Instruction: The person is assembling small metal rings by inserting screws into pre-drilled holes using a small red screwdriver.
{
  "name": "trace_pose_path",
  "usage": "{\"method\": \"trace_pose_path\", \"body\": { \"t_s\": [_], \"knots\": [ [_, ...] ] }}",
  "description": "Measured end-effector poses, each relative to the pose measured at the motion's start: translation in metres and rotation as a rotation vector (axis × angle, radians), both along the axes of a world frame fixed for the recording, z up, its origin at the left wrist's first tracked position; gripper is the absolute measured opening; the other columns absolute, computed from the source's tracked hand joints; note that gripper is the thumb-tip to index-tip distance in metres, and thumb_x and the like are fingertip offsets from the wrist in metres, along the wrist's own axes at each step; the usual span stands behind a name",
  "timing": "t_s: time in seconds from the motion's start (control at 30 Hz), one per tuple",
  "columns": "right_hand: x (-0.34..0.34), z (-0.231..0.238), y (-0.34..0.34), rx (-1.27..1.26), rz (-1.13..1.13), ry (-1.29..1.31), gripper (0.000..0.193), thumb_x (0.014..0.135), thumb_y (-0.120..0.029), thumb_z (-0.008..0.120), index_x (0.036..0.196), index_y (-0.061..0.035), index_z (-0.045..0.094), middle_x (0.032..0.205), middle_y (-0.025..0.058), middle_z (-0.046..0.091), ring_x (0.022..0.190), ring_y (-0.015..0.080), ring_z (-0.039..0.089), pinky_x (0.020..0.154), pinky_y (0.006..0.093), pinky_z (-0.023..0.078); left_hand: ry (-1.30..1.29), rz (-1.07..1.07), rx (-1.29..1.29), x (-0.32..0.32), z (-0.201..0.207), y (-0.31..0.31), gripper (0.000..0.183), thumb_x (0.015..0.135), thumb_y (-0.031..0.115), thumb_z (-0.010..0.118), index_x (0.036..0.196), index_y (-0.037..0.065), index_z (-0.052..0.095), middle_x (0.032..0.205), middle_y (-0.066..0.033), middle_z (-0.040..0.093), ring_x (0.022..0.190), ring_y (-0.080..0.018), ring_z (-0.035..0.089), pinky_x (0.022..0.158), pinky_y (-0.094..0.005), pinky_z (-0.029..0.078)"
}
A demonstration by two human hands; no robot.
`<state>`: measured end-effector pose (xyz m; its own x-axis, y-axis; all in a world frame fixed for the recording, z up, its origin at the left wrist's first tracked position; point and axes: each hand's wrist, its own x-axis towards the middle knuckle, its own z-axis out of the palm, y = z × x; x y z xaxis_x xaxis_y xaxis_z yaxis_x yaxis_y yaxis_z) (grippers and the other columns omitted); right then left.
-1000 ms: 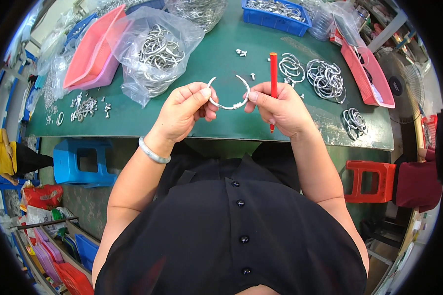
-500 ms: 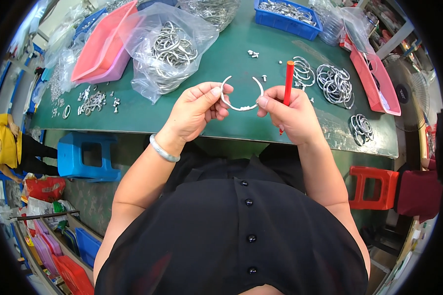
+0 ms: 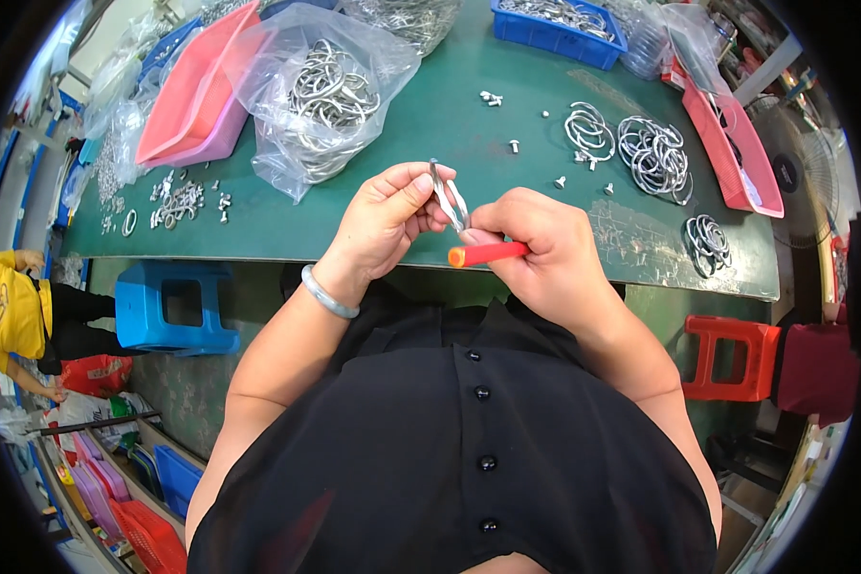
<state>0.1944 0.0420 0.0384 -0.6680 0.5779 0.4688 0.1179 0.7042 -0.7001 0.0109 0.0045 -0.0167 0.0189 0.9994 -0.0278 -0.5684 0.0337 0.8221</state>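
Between my hands, above the near part of the green table (image 3: 488,220), is an open silvery metal ring (image 3: 456,206), turned nearly edge-on. My left hand (image 3: 383,215) pinches one side of it between thumb and fingers. The fingers of my right hand (image 3: 540,239) are closed at the ring's near end. A red pen-like stick with an orange end (image 3: 488,253) is also tucked in that right hand, pointing left. Its far end is hidden by the palm.
A clear bag of metal rings (image 3: 335,96) lies beyond my left hand, with pink trays (image 3: 187,105) beside it. Loose ring piles (image 3: 652,158) and small screws (image 3: 514,146) lie to the right. A blue bin (image 3: 555,36) stands at the back. A person in yellow (image 3: 14,306) is at far left.
The ring has turned from facing me to nearly edge-on. My right hand has moved slightly left and rolled over, swinging the red stick from upright to lying sideways.
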Motion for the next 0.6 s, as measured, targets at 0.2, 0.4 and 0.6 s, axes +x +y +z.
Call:
{"method": "trace_pose_path", "body": {
  "t_s": [0.2, 0.4, 0.6],
  "knots": [
    [0.010, -0.007, 0.003, 0.082, -0.039, 0.003, 0.010, 0.070, -0.004, 0.066, 0.079, -0.0039, 0.062, 0.070, 0.0073, 0.055, 0.058, 0.0221, 0.054, 0.051, 0.0293, 0.043, 0.239, 0.203, 0.240, 0.002, 0.003, -0.007, 0.018, 0.090, 0.012, 0.047, 0.099, 0.000, 0.058, 0.083, -0.0058, 0.059, 0.069, -0.0096, 0.054, 0.064, -0.0226, 0.047],
    [0.020, -0.019, 0.007, -0.019, -0.079, 0.066, 0.016, 0.068, 0.002, 0.065, 0.084, -0.0024, 0.063, 0.076, 0.0079, 0.059, 0.064, 0.0189, 0.058, 0.056, 0.0263, 0.045, 1.100, 0.512, 0.768, 0.008, 0.035, -0.019, 0.012, 0.084, 0.001, 0.052, 0.093, -0.003, 0.058, 0.082, -0.0102, 0.058, 0.068, -0.0150, 0.055, 0.061, -0.0236, 0.045],
    [0.026, -0.024, 0.011, -0.191, -0.063, 0.094, 0.016, 0.070, 0.002, 0.065, 0.085, -0.0021, 0.064, 0.078, 0.0066, 0.060, 0.067, 0.0144, 0.058, 0.058, 0.0240, 0.044, 1.208, 0.534, 0.891, 0.017, 0.048, -0.024, 0.014, 0.077, -0.004, 0.058, 0.091, -0.002, 0.060, 0.081, -0.0121, 0.057, 0.066, -0.0186, 0.055, 0.057, -0.0237, 0.044]
  ]
}}
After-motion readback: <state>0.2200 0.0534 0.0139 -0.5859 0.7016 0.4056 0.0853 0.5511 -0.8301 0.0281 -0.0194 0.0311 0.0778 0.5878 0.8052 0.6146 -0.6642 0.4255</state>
